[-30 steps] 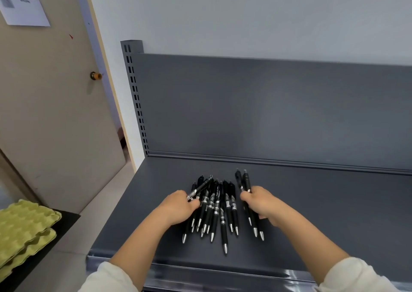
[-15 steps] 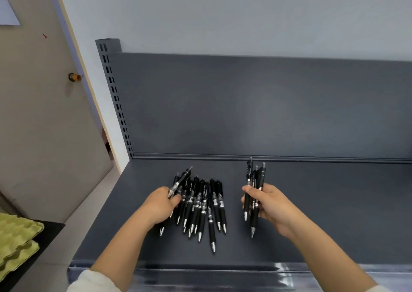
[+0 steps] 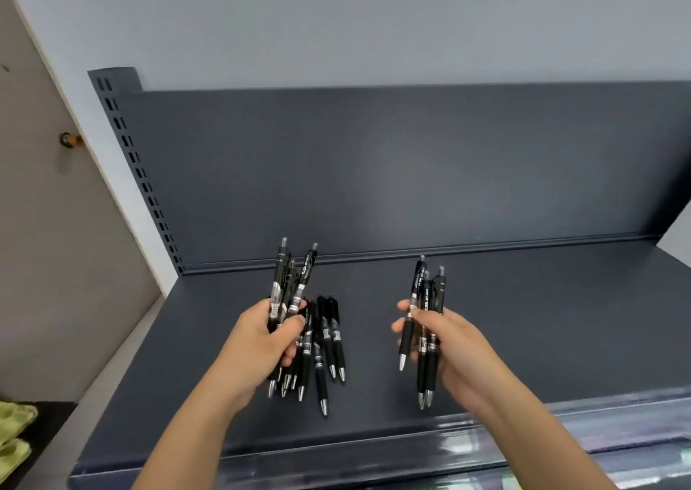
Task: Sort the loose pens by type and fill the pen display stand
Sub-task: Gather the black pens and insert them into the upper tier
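My left hand (image 3: 258, 340) grasps a bunch of pens (image 3: 278, 284), and my right hand (image 3: 448, 355) grasps a few pens (image 3: 424, 295). The loose pens (image 3: 331, 336) lie on the shelf (image 3: 542, 340) just right of the left hand, tips toward me, so I judge the left hand is nearer.

Beige door (image 3: 45, 265) with orange knob (image 3: 71, 139); yellow-green trays (image 3: 15, 420) at lower left
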`<action>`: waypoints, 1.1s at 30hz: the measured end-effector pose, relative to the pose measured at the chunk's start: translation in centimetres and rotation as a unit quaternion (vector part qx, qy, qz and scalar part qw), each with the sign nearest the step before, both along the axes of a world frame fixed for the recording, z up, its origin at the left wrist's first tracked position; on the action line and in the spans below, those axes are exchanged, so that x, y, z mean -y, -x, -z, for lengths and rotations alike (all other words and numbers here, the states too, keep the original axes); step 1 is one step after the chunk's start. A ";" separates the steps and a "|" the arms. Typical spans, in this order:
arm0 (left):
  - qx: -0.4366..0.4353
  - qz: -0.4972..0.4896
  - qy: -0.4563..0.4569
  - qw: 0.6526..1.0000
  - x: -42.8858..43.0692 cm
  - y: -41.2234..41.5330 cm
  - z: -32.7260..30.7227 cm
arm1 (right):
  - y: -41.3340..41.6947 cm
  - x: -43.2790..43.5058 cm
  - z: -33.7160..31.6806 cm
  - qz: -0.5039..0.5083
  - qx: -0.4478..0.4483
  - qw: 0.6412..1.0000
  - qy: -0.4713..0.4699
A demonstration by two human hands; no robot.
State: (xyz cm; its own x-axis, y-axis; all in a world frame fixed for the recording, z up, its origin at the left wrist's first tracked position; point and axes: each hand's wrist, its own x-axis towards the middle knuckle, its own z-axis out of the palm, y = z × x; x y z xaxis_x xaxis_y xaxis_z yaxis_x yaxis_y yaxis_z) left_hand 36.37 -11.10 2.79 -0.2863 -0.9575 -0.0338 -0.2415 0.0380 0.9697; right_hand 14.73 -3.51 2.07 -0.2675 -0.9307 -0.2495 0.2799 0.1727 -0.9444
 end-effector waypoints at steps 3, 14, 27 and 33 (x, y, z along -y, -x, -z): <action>-0.010 0.029 0.017 0.999 -2.1 3.6 -0.6 | 2.0 -1.8 -0.4 0.018 0.010 1.000 0.012; -0.059 0.200 -0.085 0.974 -13.5 24.2 -0.6 | 14.9 -13.1 -1.5 0.092 0.063 0.993 0.038; 0.044 0.339 0.038 0.939 -24.5 44.6 -0.3 | 32.9 -26.6 -1.3 0.197 0.025 0.979 0.052; -0.010 0.295 0.088 0.952 -24.4 49.4 -1.6 | 39.5 -28.5 -1.2 0.273 0.006 0.960 0.060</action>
State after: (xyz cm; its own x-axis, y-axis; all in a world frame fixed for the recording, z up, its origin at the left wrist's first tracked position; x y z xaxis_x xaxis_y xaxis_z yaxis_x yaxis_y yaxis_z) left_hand -13.04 13.30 4.43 -0.7741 -0.6210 0.1232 -0.1102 0.3237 0.9397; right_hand -24.78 24.99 3.30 -0.7218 -0.6746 -0.1543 0.3076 -0.1131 -0.9448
